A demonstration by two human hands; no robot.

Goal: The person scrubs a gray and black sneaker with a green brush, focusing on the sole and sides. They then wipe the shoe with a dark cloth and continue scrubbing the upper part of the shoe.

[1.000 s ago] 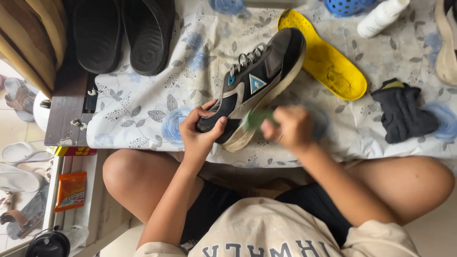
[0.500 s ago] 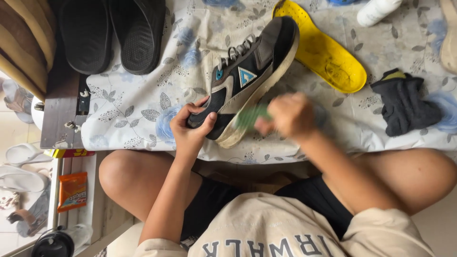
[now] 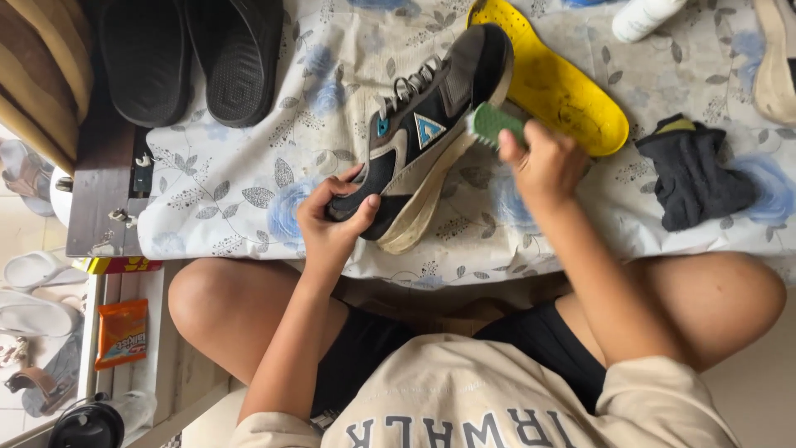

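A black and grey sneaker (image 3: pixel 427 133) with a blue triangle patch and a pale sole lies tilted on its side over a floral cloth (image 3: pixel 249 191). My left hand (image 3: pixel 336 217) grips its toe end. My right hand (image 3: pixel 543 162) holds a green brush (image 3: pixel 491 124), whose head rests against the sneaker's sole edge near the heel. A yellow insole (image 3: pixel 555 83) lies flat just beyond my right hand.
A pair of black slippers (image 3: pixel 195 58) sits at the far left of the cloth. A dark crumpled sock (image 3: pixel 692 174) lies at the right, a white bottle (image 3: pixel 643 17) at the top edge. White sandals (image 3: pixel 33 290) and an orange packet (image 3: pixel 120 332) lie on the floor at the left.
My right hand has carried the green brush from near the sneaker's toe up along the sole to the heel end. My left hand has kept its grip on the toe.
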